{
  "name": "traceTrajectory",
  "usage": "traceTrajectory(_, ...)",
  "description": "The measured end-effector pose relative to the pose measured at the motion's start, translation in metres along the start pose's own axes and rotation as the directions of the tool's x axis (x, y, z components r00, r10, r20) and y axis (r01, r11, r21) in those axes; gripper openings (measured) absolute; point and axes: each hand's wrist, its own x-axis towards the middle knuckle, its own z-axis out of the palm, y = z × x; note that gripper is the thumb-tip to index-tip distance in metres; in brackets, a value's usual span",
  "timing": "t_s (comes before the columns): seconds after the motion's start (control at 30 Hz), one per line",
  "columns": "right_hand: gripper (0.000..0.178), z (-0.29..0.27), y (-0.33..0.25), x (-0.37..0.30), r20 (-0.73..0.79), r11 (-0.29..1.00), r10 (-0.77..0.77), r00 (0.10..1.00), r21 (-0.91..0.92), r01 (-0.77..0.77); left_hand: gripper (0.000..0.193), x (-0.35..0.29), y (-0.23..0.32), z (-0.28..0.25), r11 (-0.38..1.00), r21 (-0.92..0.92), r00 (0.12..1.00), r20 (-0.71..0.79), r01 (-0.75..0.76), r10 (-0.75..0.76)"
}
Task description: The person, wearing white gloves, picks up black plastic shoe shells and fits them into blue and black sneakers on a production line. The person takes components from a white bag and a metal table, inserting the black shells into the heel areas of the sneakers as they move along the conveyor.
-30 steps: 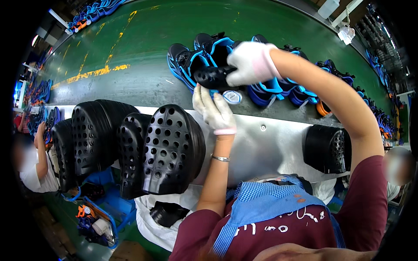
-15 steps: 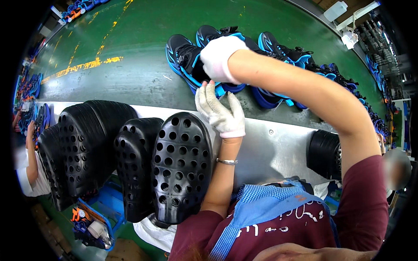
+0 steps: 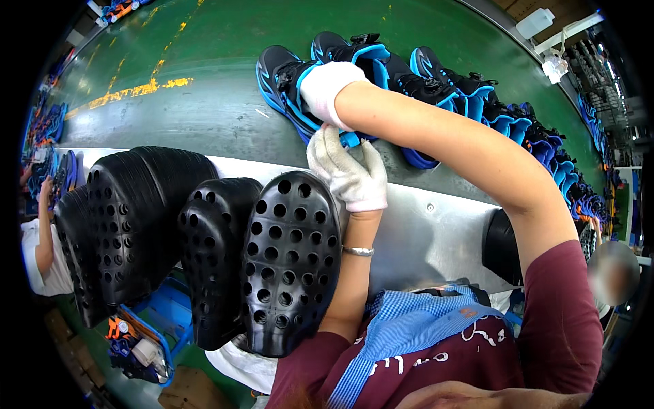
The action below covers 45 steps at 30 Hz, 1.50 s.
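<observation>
A black sneaker with light-blue trim [image 3: 278, 75] stands toe-away on the green work surface, nearest of a row of like shoes. My right hand [image 3: 328, 90], in a white glove, reaches across from the right and lies over this sneaker's opening; its fingers are hidden. Below it, at the sneaker's heel, is my left hand [image 3: 351, 178], gloved with the fingertips bare. Its fingers stretch up against the heel area, and the thumb stands apart. A blue tab [image 3: 349, 140] shows between thumb and fingers. Another black sneaker [image 3: 332, 46] stands just beyond.
Black perforated shoe-shaped forms [image 3: 291, 259] stand on the metal ledge [image 3: 415, 225] beside my left forearm, with more stacked at left [image 3: 146, 218]. Another black form [image 3: 501, 245] is at right. Sneakers [image 3: 538, 136] line the surface rightward. A blue-framed cart [image 3: 170, 313] stands below left; other people work at both sides.
My right hand has shifted slightly left and down over the sneaker's opening. My left hand stays by the heel, its fingers slightly lower. The view has shifted a little.
</observation>
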Motion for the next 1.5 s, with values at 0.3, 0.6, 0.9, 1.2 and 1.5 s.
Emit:
traceTrajectory(0.3, 0.027, -0.001, 0.000, 0.008, 0.005, 0.951, -0.200, 0.980, -0.238, 0.196, 0.058, 0.002, 0.003, 0.007, 0.999, 0.043, 0.999, -0.038, -0.002, 0.003)
traceTrajectory(0.6, 0.035, -0.012, -0.005, 0.001, -0.044, 0.981, -0.123, 0.991, -0.154, 0.115, 0.056, 0.005, 0.000, 0.007, 1.000, -0.004, 0.998, -0.064, 0.024, -0.024)
traceTrajectory(0.9, 0.018, 0.003, 0.005, 0.009, -0.309, 0.986, -0.169, 0.936, -0.059, 0.158, 0.058, 0.003, 0.005, 0.004, 0.999, 0.046, 0.998, -0.061, 0.016, -0.013)
traceTrajectory(1.2, 0.036, -0.027, 0.132, -0.228, -0.338, 0.975, 0.005, 0.941, 0.210, 0.071, 0.059, 0.001, -0.010, 0.017, 0.964, 0.262, 0.978, -0.187, -0.040, 0.091)
traceTrajectory(1.5, 0.022, 0.117, 0.216, -0.552, -0.500, 0.776, 0.621, 0.603, 0.290, -0.559, 0.054, -0.031, -0.006, 0.030, 0.916, -0.298, 0.963, 0.080, 0.269, -0.257)
